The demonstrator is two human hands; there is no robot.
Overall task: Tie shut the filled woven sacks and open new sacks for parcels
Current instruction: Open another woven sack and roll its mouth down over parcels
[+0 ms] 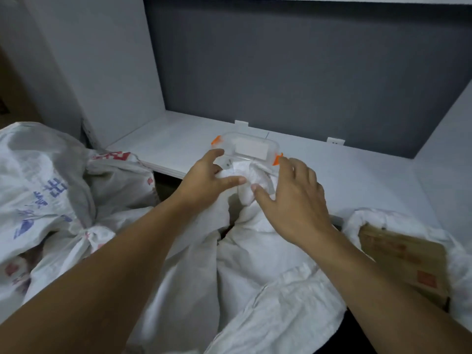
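Counted three woven sacks, printed sack, plain sack, open sack, two hands, left hand, right hand, one clear container, one cardboard box

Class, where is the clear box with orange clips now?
In the head view the box sits centre on the white shelf, just behind the left hand and right hand at the neck of the sack.

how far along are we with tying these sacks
Done: the printed sack on the left is knotted shut. In hand: the left hand pinches the bunched neck of the middle sack while the right hand rests on it; no finished knot shows. Left: the right sack is open, a cardboard box inside.
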